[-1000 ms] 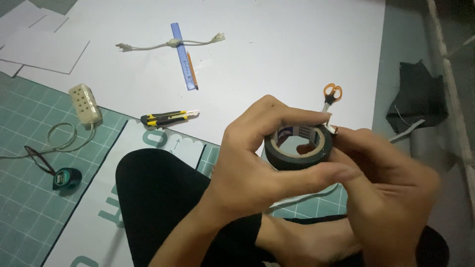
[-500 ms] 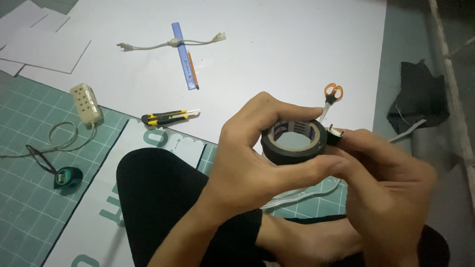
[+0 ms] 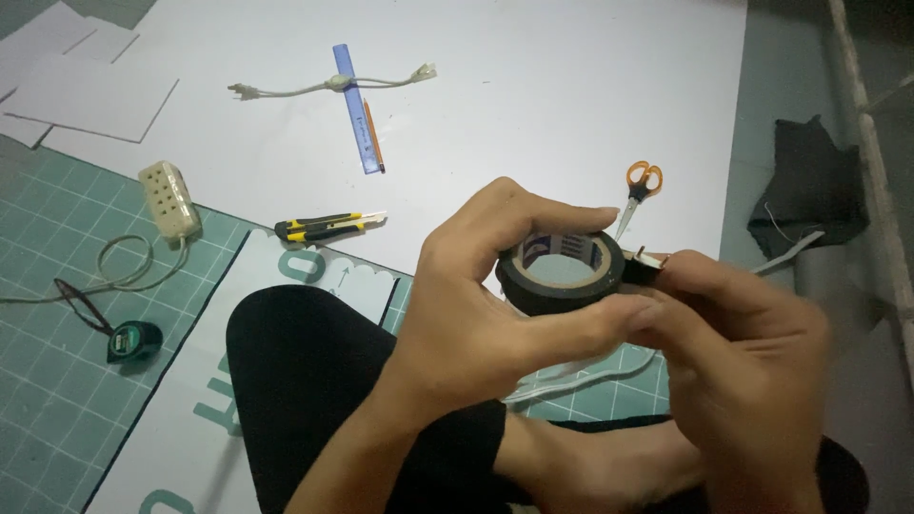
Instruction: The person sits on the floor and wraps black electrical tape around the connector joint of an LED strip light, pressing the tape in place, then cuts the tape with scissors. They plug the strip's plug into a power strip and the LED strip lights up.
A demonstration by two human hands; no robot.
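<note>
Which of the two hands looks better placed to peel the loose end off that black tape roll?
Probably the right hand: its fingertips already pinch at the roll's outer edge, where a small end sticks out. The left hand wraps the black tape roll, steadying it.

I am looking down at a floor where a large white sheet [image 3: 533,86] is lying, overlapping a green cutting mat [image 3: 57,381] with a grid. Grey bare floor [image 3: 790,76] is showing at the right, and the light is looking dim and even.
</note>
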